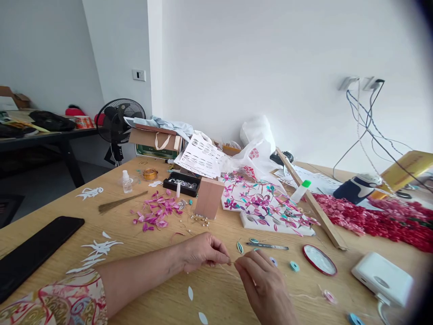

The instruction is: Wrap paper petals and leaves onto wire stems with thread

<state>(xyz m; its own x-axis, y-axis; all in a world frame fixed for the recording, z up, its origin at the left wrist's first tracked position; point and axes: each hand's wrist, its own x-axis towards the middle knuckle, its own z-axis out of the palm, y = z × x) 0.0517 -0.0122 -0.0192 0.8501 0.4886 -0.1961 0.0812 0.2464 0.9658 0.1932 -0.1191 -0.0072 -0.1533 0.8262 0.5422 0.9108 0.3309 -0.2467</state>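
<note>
My left hand (204,253) reaches in from the left with thumb and forefinger pinched together. Between the two hands runs a thin, pale thread (227,271), gripped at the fingertips of both. The fingers of my right hand (262,280) are bent inward and nearly meet the left ones; its palm is hidden. Beyond the right hand, a pale strand leads towards a pink spool (329,296). Small green-edged leaf pieces (240,247) and a pen-like tool (267,246) lie just past the fingertips. White leaf shapes (190,293) rest below the left wrist.
Pink petals (157,210) and a wooden block (209,198) stand further back. Flower sprigs lie on white foam (277,228). To the right are a red-rimmed dish (320,259), a wooden bar (324,221) and a white device (382,277). A black phone-like slab (37,253) lies left.
</note>
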